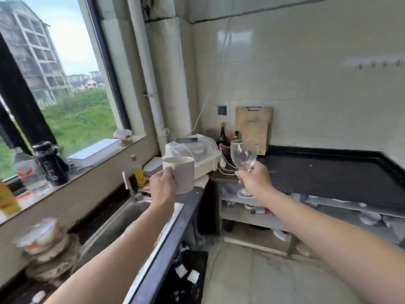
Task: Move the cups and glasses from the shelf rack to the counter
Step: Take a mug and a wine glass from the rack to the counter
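My left hand [163, 186] grips a plain beige cup [183, 172] by its side and holds it upright in the air above the corner between sink and counter. My right hand [254, 178] holds a clear wine glass [243, 154] by the stem, bowl up and tilted a little left, its foot [244, 193] showing below my wrist. Both are raised in front of the black counter [328, 174], which stretches to the right. Under the counter runs a shelf rack [252, 218] with some blurred dishes on it.
A white covered dish box [197, 154] sits in the counter's corner, with dark bottles [222, 134] and a wooden cutting board [254, 126] behind. A steel sink [116, 224] and tap lie at left. Stacked bowls [46, 244] stand near left; a black flask [50, 163] is on the windowsill.
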